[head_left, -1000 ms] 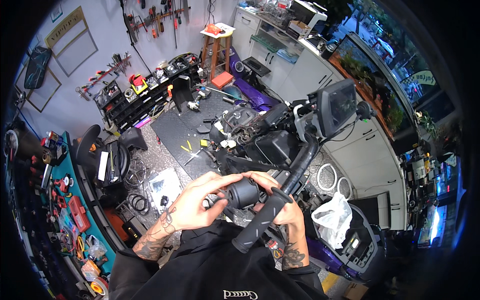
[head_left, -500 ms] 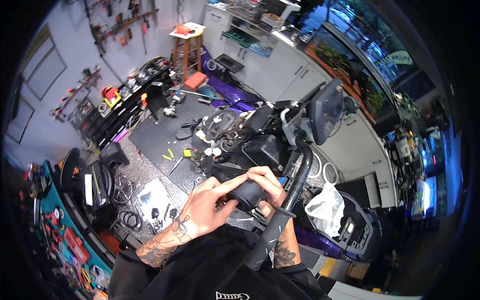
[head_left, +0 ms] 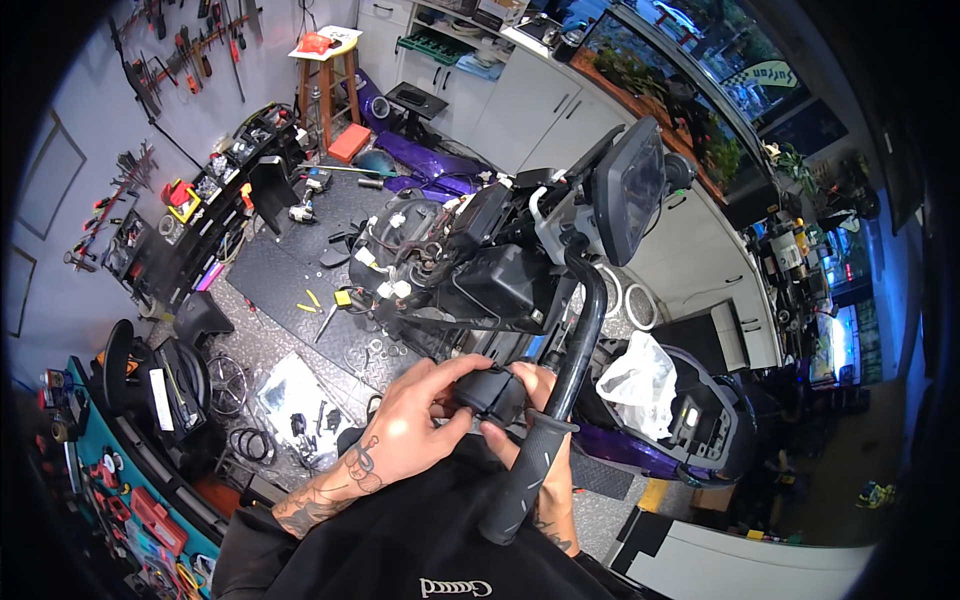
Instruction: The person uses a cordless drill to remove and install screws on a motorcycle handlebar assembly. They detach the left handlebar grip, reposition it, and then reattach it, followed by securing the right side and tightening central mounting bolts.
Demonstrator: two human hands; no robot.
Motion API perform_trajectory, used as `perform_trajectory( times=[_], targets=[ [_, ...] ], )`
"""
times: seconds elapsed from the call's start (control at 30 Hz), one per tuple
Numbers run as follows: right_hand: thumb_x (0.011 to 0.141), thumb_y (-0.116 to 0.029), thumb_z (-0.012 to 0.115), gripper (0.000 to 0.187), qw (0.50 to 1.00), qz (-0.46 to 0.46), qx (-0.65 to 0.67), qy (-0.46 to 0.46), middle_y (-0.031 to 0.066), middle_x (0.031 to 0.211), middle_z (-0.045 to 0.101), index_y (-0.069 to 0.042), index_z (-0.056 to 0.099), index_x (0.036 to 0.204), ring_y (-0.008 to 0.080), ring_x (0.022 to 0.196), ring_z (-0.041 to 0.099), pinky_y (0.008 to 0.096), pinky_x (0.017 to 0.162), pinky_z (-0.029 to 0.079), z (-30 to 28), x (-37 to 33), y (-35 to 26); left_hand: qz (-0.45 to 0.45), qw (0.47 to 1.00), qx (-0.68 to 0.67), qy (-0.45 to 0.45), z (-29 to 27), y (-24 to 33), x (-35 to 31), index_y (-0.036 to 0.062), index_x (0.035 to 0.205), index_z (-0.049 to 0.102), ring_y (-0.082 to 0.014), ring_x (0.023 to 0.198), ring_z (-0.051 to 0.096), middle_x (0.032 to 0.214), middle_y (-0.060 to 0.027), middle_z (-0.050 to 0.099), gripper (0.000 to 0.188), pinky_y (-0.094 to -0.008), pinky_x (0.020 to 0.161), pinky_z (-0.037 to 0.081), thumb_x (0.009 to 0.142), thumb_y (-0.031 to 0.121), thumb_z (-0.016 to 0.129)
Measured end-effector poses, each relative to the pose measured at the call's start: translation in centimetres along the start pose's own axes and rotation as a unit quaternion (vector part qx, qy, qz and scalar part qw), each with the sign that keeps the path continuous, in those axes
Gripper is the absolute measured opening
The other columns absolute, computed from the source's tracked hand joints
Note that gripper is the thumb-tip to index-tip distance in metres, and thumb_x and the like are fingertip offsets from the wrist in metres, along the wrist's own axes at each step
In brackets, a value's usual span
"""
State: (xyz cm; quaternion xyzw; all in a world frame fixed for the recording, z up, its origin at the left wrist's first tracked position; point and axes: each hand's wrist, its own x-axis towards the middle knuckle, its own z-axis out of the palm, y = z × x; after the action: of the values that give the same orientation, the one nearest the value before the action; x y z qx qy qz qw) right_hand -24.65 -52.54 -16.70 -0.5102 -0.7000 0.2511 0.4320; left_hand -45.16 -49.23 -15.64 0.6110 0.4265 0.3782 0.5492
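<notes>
In front of my body I hold a black rounded plastic housing (head_left: pixel 490 394) with a seam along it. My left hand (head_left: pixel 412 412) grips its left side, index finger on top and thumb below. From the right, my right hand (head_left: pixel 535 384) pinches the same part with its fingertips and thumb. A black handlebar tube (head_left: pixel 584 345) slopes down past my right hand and hides part of it. Its ribbed rubber grip (head_left: pixel 527 482) lies over my right forearm, close to my body.
Ahead stands a partly stripped scooter with bare wiring (head_left: pixel 400 262) and a dark windshield (head_left: pixel 634 192). A white plastic bag (head_left: pixel 640 385) rests on a purple body section at right. Yellow-handled pliers (head_left: pixel 312 302) lie on the floor mat; a teal workbench (head_left: pixel 88 415) stands left.
The surroundings have shifted left and upward in view. My left index finger has drawn back from across the housing, and the housing has turned so its seam shows. Both hands still hold it.
</notes>
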Motion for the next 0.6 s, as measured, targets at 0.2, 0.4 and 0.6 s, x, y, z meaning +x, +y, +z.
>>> perform_trajectory(
  times=[0.2, 0.4, 0.6],
  targets=[
    [0.065, -0.008, 0.090, 0.078, 0.999, -0.021, 0.035, -0.014, 0.0215, 0.131, 0.063, 0.005, 0.060, 0.137, 0.0335, 0.119, 0.064, 0.0432, 0.105, 0.049, -2.6, 2.1, 1.0, 0.053, 0.994, 0.096, 0.005, 0.9, 2.4, 1.5, 0.0139, 0.146, 0.060, -0.0244, 0.084, 0.071, 0.098, -0.0124, 0.058, 0.068, -0.0334, 0.081, 0.064, 0.082, -0.011, 0.066],
    [0.068, -0.014, 0.095, 0.076, 0.999, 0.011, 0.044, -0.007, 0.0214, 0.130, 0.063, 0.009, 0.062, 0.133, 0.0329, 0.120, 0.064, 0.0424, 0.104, 0.049, -3.4, 3.8, 0.4, 0.053, 0.993, 0.096, 0.039, 1.2, 3.4, 2.5, 0.0135, 0.145, 0.062, -0.0261, 0.079, 0.072, 0.098, -0.0143, 0.062, 0.067, -0.0338, 0.076, 0.062, 0.082, -0.009, 0.069],
    [0.070, -0.017, 0.096, 0.075, 1.000, -0.019, 0.012, -0.007, 0.0222, 0.128, 0.064, 0.007, 0.063, 0.132, 0.0329, 0.117, 0.066, 0.0421, 0.101, 0.052, -3.1, 4.5, 0.2, 0.130, 0.978, 0.123, 0.105, 1.6, 2.3, 3.0, 0.0210, 0.143, 0.062, -0.0334, 0.081, 0.070, 0.104, -0.0150, 0.065, 0.061, -0.0402, 0.073, 0.059, 0.085, 0.006, 0.072]
  ],
)
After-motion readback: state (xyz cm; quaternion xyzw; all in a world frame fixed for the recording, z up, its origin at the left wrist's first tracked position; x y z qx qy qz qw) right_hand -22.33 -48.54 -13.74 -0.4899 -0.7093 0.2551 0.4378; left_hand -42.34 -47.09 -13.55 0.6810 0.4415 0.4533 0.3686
